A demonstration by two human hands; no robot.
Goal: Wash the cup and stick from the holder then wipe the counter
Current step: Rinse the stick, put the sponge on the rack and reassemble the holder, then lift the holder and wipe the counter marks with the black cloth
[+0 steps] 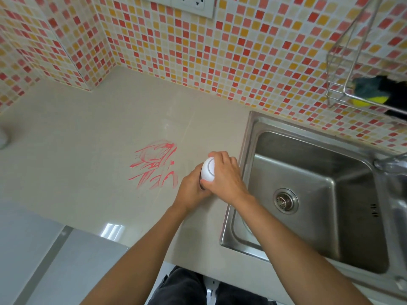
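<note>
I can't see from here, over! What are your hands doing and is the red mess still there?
Both hands, left hand and right hand, wrapped on white holder beside sink. Red smears on counter, unwiped. Nothing blocking.

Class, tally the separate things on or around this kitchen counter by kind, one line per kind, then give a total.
White rounded object held in both hands: 1
Steel sink: 1
Wire rack: 1
Sponge in rack: 1
Red smear on counter: 1
Total: 5

The sink [308, 194] is sitting at three o'clock of the counter [88, 139]. Smears [154, 166] are lying on the counter, at nine o'clock of the hands' white object [208, 169]. A wire rack [361, 69] is hanging at one o'clock.
</note>
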